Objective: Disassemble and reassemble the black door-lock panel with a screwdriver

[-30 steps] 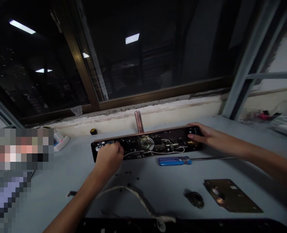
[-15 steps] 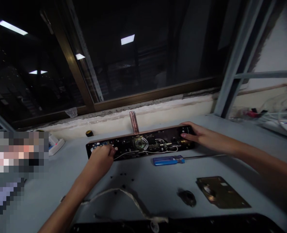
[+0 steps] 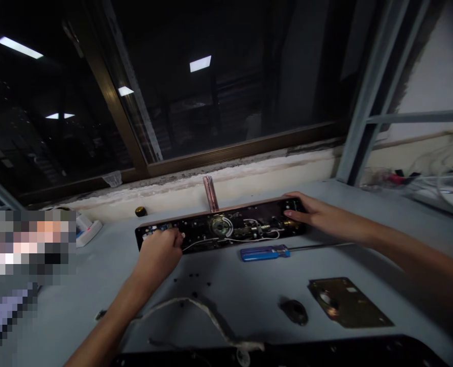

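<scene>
A long door lock panel (image 3: 242, 227) stands tilted on the table, its black inner side facing me. A copper-coloured handle (image 3: 210, 193) sticks up behind it. My right hand (image 3: 305, 210) grips the panel's right end, thumb on the inner side and fingers over the back edge. At the left end, my left hand (image 3: 161, 250) is closed with bent fingertips at a blue circuit board (image 3: 165, 227); what they pinch is hidden. A white wire (image 3: 249, 238) runs along the panel towards the left hand. Just in front lies a blue-handled screwdriver (image 3: 265, 253).
Several small dark screws (image 3: 194, 276) lie on the grey table. Nearer are a brass-coloured plate (image 3: 351, 303), a dark oval part (image 3: 294, 311), a wrapped cable (image 3: 211, 311) and a large black panel (image 3: 326, 351). A power strip (image 3: 89, 232) stands at left, a metal post (image 3: 358, 145) at right.
Hardly anything differs. Both hands keep their places on the lock panel, and the view has shifted very slightly.
</scene>
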{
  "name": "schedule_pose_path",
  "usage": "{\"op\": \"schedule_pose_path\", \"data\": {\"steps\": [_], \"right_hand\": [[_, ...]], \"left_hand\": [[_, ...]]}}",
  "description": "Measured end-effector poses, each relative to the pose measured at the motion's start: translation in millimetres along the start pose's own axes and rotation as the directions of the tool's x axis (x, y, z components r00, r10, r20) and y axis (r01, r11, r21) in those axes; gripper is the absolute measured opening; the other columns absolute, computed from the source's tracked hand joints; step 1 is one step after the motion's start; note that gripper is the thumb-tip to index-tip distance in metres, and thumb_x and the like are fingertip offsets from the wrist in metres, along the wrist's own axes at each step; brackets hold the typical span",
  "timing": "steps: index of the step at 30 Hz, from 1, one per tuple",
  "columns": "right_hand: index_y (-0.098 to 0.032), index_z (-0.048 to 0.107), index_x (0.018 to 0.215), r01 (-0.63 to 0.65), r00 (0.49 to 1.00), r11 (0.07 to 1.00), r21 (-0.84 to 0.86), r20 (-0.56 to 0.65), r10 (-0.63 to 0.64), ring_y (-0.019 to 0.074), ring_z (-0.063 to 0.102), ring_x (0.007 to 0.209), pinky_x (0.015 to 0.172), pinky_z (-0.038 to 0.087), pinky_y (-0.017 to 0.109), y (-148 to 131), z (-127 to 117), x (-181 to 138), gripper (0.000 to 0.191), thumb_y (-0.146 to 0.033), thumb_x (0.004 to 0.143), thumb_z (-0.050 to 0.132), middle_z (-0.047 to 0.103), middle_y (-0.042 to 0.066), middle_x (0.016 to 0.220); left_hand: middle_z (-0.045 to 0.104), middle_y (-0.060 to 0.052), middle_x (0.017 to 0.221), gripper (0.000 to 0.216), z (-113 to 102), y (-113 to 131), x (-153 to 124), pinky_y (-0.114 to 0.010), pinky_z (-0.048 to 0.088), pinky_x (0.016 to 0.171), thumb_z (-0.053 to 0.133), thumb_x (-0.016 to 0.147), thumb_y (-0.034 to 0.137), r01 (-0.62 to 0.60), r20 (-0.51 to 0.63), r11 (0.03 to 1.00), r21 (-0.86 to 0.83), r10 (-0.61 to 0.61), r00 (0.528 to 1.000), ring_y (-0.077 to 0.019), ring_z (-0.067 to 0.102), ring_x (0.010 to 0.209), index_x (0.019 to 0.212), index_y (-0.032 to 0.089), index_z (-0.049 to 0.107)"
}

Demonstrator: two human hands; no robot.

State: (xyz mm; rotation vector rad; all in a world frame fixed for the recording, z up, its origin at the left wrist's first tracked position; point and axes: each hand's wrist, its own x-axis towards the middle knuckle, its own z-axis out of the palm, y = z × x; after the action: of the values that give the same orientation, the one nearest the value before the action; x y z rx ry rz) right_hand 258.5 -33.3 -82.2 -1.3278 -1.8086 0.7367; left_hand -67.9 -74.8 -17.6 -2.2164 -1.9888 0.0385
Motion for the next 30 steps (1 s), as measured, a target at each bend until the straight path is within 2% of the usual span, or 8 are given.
{"op": "schedule_pose_path", "data": {"steps": [8,16,30], "right_hand": [[-0.023,0.046,0.103,-0.011,1.000,1.000,-0.024,0.016,0.012,0.0234,0.056,0.092,0.083,0.044,0.038,-3.7,-0.3,-1.5,0.033,-0.044,0.076,0.049,0.061,0.003,0.091],[-0.023,0.046,0.101,-0.017,1.000,0.999,-0.038,0.012,0.017,0.0240,0.057,0.090,0.081,0.044,0.038,-1.1,-0.9,-0.4,0.033,-0.044,0.076,0.049,0.061,0.003,0.089],[-0.024,0.045,0.102,-0.013,1.000,1.000,-0.020,0.022,0.013,0.0256,0.055,0.093,0.082,0.043,0.037,0.9,-1.3,0.1,0.035,-0.046,0.076,0.049,0.060,0.003,0.090]], "left_hand": [[0.068,-0.011,0.087,0.031,-3.6,0.1,-1.1,-0.033,0.042,0.069,0.033,0.083,0.020,0.000,0.022,0.999,-0.033,0.001,1.000,-0.0246,0.062,0.086,0.079,0.018,0.063],[0.068,-0.014,0.085,0.033,-1.3,4.0,-0.6,-0.037,0.044,0.067,0.033,0.084,0.027,0.048,-0.013,0.998,0.050,-0.048,0.999,-0.0301,0.063,0.083,0.081,0.017,0.065],[0.068,-0.014,0.081,0.034,1.1,8.2,-3.3,-0.039,0.046,0.064,0.034,0.084,0.027,0.095,-0.077,0.989,0.114,-0.086,0.993,-0.0308,0.064,0.077,0.083,0.018,0.067]]}}
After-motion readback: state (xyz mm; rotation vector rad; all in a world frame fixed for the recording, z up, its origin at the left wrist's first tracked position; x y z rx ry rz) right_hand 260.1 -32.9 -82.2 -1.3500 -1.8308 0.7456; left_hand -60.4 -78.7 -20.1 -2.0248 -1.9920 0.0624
